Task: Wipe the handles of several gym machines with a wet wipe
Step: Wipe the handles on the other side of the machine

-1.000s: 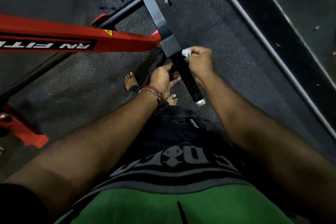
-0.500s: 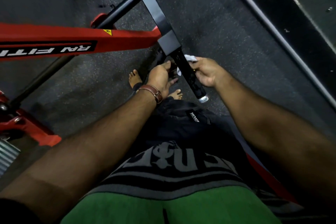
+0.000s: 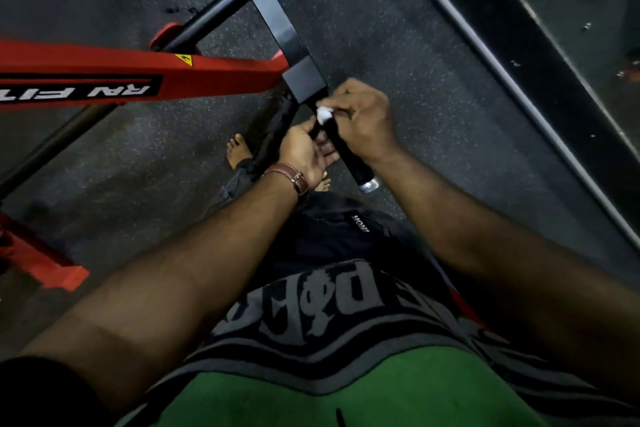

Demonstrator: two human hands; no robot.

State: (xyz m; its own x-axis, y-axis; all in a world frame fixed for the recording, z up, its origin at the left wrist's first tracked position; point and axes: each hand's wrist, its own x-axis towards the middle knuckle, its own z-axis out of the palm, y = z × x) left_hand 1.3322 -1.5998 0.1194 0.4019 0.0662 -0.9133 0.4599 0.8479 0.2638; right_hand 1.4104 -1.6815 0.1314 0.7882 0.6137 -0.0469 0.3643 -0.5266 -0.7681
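Looking down from the head cam, the right hand [image 3: 363, 120] is clamped around the top end of the black handle [image 3: 349, 156], right where it meets the black square bracket [image 3: 304, 81] of the machine. A small white bunch of wet wipe [image 3: 325, 114] pokes out between the thumb and the curled fingers, pressed against the grip. So the wipe sits at the upper part of the handle, just below the bracket.

The left hand [image 3: 306, 152] is on the other side of the same handle, a bit lower, with the thumb up against the grip and the fingers reaching under it. It looks like a loose hold on the bar, not a tight squeeze. A brown leather strap [image 3: 292, 177] sits on that wrist.

The handle slants down toward the person and ends in a silver cap [image 3: 369, 185], which hangs free below both hands.

A red frame beam [image 3: 138, 80] with white lettering and a yellow warning sticker [image 3: 184, 60] runs in from the left and joins near the bracket. Bare toes [image 3: 237, 149] show on the dark speckled rubber floor [image 3: 398, 45] underneath. A green and grey printed shirt [image 3: 329, 340] fills the bottom of the view.
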